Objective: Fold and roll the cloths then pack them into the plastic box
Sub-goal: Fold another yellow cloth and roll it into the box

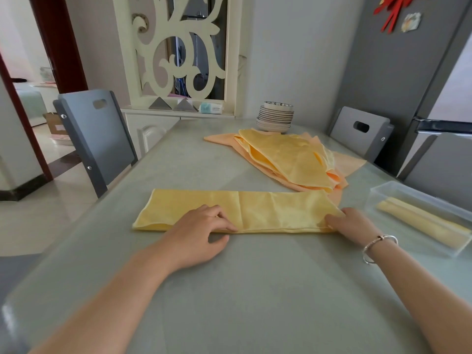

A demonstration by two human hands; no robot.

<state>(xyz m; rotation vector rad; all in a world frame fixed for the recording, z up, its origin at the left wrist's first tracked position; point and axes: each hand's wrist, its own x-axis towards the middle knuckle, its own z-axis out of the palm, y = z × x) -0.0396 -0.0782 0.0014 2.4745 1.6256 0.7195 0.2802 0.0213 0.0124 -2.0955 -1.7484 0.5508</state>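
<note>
- The left hand [201, 229] pinches the near edge of the long folded yellow satin cloth [242, 210] on the grey table [229, 290]; the right hand [350, 222] grips its right end, probably to hold the fold flat.
- The clear plastic box [398, 198] waits at the right with one rolled yellow cloth [421, 222] inside.
- The heap of yellow and orange cloths [286, 157] lies farther back, not yet folded.

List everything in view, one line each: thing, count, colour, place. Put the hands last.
folded satin cloth strip: one, yellow, table centre, under both hands
loose cloth pile: several, yellow and orange, behind the strip
clear plastic box: one, transparent, table right
rolled cloths: two, it seems, pale yellow, inside the box
stacked ceramic plates: one stack, white, far table edge
grey chairs: two, either side
table: one, grey-green
bracelet: one, silver, right wrist
left hand: pinches strip's near edge
right hand: grips strip's right end
</note>
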